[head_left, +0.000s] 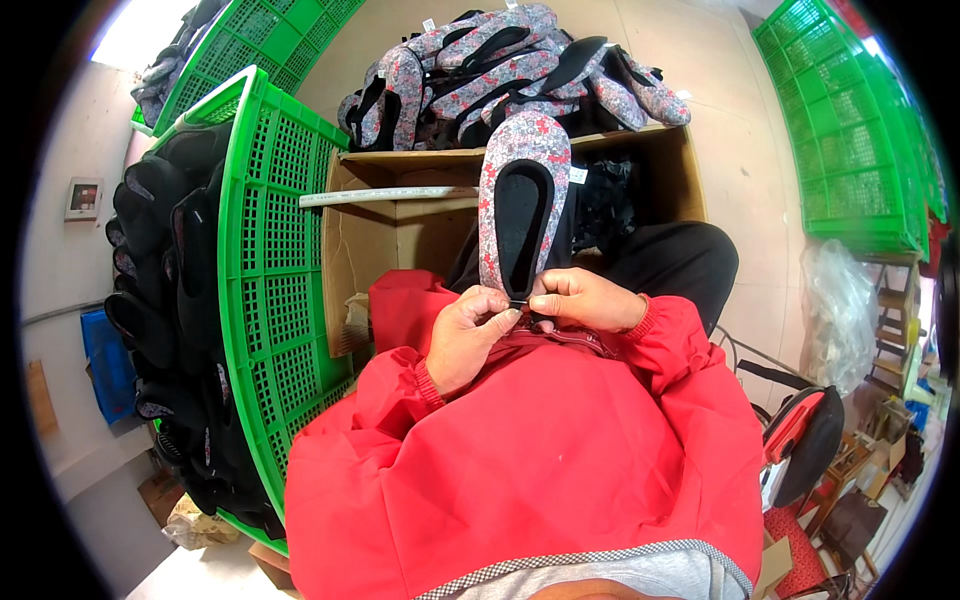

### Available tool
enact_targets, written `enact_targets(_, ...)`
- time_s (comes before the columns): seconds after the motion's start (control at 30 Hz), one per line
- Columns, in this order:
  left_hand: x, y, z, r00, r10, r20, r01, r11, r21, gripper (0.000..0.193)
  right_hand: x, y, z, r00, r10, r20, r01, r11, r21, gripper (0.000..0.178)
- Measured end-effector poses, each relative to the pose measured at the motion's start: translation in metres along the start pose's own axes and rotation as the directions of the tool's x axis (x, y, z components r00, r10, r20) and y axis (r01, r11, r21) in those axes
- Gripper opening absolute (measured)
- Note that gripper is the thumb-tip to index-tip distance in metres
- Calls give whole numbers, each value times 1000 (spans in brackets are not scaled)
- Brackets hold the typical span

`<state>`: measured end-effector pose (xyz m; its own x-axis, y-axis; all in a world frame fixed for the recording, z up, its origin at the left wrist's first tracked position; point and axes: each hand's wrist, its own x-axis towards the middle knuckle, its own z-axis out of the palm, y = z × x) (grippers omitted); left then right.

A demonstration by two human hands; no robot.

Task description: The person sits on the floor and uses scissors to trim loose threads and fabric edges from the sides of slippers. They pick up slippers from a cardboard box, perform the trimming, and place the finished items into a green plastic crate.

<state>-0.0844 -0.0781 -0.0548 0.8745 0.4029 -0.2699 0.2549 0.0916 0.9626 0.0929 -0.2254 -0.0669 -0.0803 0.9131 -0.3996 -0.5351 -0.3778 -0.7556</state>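
A floral grey-and-red slipper [525,190] with a black lining stands toe-away in front of my red-sleeved arms, its opening facing me. My left hand [466,338] pinches the slipper's heel edge with thumb and finger. Close beside it, my right hand [588,300] is also closed on the heel edge, the two thumbs nearly meeting. A small dark bit of the heel edge shows between the fingertips; its detail is too small to make out. A white tag [578,175] sticks out at the slipper's right side.
Beyond the slipper, a cardboard box [385,172] has a pile of similar slippers [500,65] above it. A white tube [385,197] crosses the box. At left, a green crate [285,260] adjoins stacked black slippers [160,260]. Green crates [850,130] stand at right.
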Motion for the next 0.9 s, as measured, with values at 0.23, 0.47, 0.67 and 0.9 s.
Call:
enact_targets(0.23,0,-1,-2,997,-64,32,65,998,-17,4,1,5,0,1000,-19,-19,19,1000,2,21)
enact_targets(0.47,1,-1,-1,998,-53,33,53,999,-6,4,0,-1,2,998,-22,-51,18,997,-79,22)
enact_targets(0.67,0,1,-1,999,-35,31,36,999,-32,3,-7,-8,0,1000,-28,5,28,993,-114,14)
enact_targets(0.9,1,4,-6,988,-141,70,154,958,-244,6,-15,-17,-3,877,-466,-112,429,867,-253,36)
